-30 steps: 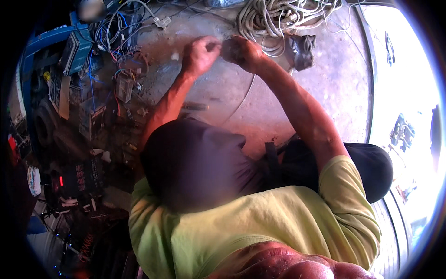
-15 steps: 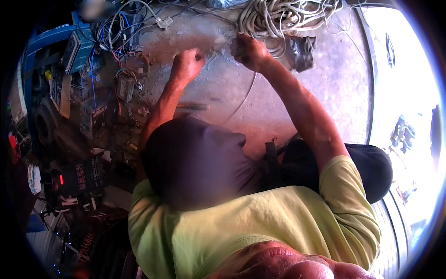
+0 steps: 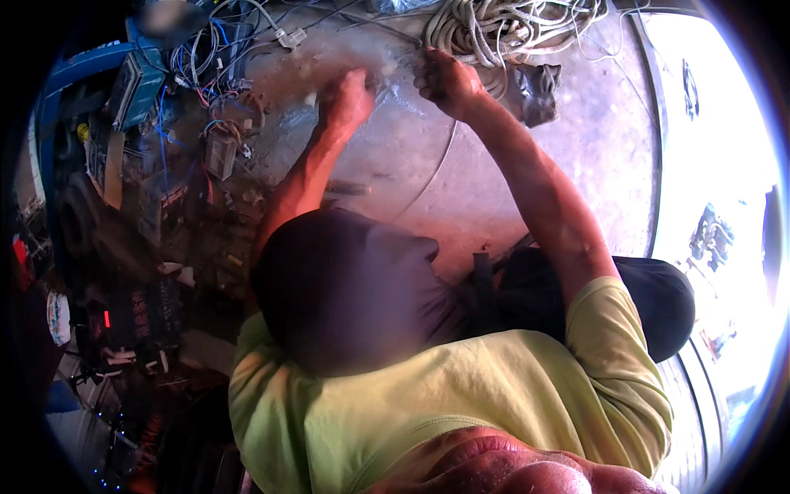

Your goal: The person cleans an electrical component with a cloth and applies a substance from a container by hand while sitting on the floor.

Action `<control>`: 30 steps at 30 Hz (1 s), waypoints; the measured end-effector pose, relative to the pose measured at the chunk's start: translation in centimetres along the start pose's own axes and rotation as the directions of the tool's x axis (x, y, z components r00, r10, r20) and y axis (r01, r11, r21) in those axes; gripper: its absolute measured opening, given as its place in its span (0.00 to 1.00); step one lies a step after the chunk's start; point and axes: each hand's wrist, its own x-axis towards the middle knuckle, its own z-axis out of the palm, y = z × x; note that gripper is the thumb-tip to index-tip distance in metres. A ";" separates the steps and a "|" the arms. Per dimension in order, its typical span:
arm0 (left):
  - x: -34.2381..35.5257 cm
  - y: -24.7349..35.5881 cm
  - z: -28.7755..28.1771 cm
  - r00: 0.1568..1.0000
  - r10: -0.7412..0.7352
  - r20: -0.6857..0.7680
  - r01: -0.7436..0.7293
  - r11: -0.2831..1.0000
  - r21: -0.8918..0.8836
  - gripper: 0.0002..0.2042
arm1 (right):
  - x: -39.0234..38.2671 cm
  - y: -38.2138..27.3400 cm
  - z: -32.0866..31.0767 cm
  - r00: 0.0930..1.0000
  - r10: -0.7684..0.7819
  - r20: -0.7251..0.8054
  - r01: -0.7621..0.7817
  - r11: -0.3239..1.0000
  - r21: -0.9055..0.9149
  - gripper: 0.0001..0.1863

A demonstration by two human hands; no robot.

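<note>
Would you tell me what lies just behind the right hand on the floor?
Behind the right hand lies a pale coiled rope on the concrete floor, with a dark crumpled object beside it. Anything within the fist is hidden.

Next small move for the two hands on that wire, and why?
Probably draw the left hand back toward the right hand to regrip. Both fists are closed, apart, with a thin pale wire seemingly stretched between them on the concrete floor, beside the coiled rope.
</note>
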 end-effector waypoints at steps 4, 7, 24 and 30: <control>-1.5 0.4 1.3 0.970 0.188 -0.156 -0.184 0.982 0.042 0.08 | 0.1 0.2 0.1 0.973 0.222 -0.059 -0.211 0.965 0.155 0.11; -1.7 0.7 2.4 0.955 0.223 -0.194 -0.224 0.975 0.017 0.07 | 0.3 0.9 0.1 0.954 0.289 -0.079 -0.276 0.950 0.145 0.11; -1.5 5.1 -2.7 0.948 0.288 -0.138 -0.318 0.891 -0.325 0.08 | -0.8 1.3 3.0 0.998 0.019 0.066 -0.015 0.997 -0.070 0.17; -1.3 1.8 -3.4 0.989 -0.145 0.041 0.144 0.823 -0.550 0.08 | -0.9 2.5 1.4 0.944 -0.260 0.201 0.300 0.933 -0.200 0.14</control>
